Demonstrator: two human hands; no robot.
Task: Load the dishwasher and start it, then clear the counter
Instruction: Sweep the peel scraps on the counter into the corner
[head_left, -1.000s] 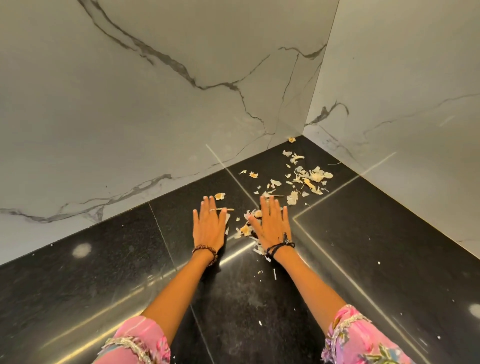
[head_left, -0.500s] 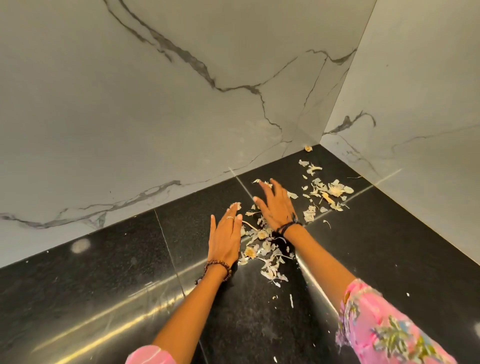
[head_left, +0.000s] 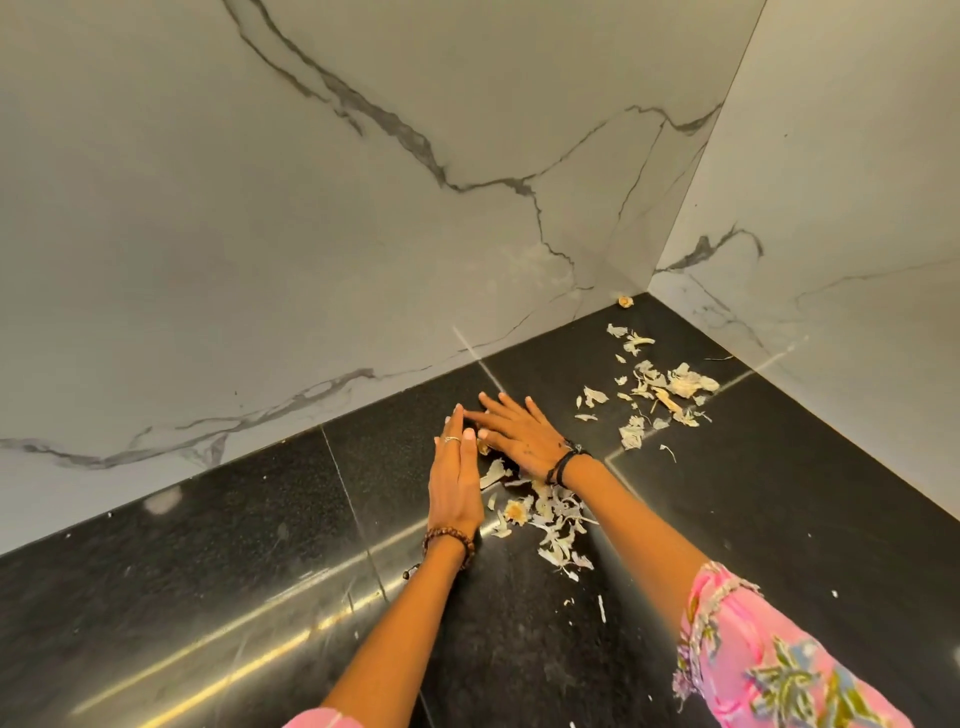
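both hands lie flat with straight fingers on the glossy black stone counter (head_left: 208, 597); the left hand (head_left: 456, 486) and right hand (head_left: 519, 434) touch at the fingertips, gripping nothing. pale papery garlic peels (head_left: 550, 519) lie just beside the wrists; more scraps (head_left: 660, 389) sit nearer the counter's corner.

Both hands have swung in together since a second ago: the left hand (head_left: 457, 486) now stands on edge, the right hand (head_left: 522, 434) angled across, peel scraps (head_left: 545, 514) bunched nearer.

White veined marble walls (head_left: 311, 234) meet in corner; glare, perhaps overhead light.
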